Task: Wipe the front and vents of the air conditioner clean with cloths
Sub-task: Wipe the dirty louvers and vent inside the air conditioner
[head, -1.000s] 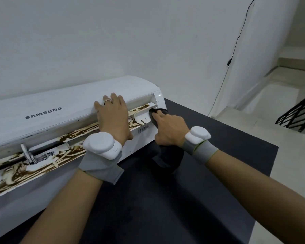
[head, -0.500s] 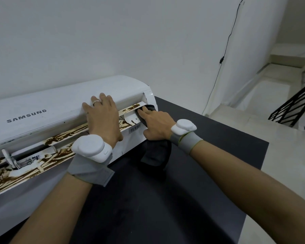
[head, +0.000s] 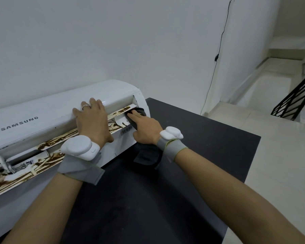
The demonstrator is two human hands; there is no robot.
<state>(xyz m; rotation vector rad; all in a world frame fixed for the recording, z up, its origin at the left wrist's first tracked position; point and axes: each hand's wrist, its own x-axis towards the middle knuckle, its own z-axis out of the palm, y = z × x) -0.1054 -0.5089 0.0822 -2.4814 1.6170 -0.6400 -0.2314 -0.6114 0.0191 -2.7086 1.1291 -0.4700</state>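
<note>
A white Samsung air conditioner [head: 48,117] lies on a black table [head: 192,155] against the wall. Its vent slot [head: 48,147] along the front is streaked with brown grime. My left hand [head: 92,123] lies flat with straight fingers on the front panel above the slot. My right hand [head: 144,129] holds a black cloth [head: 146,155] and pushes it with an extended finger into the right end of the vent. The rest of the cloth hangs below my right palm onto the table.
A white wall stands behind the unit, with a thin black cable [head: 217,57] running down it. Pale floor tiles [head: 280,164] and steps lie to the right of the table. A black metal railing [head: 299,95] is at the far right.
My right hand has pushed the cloth further into the right end of the vent. My left hand stays on the panel. The view has shifted slightly.
</note>
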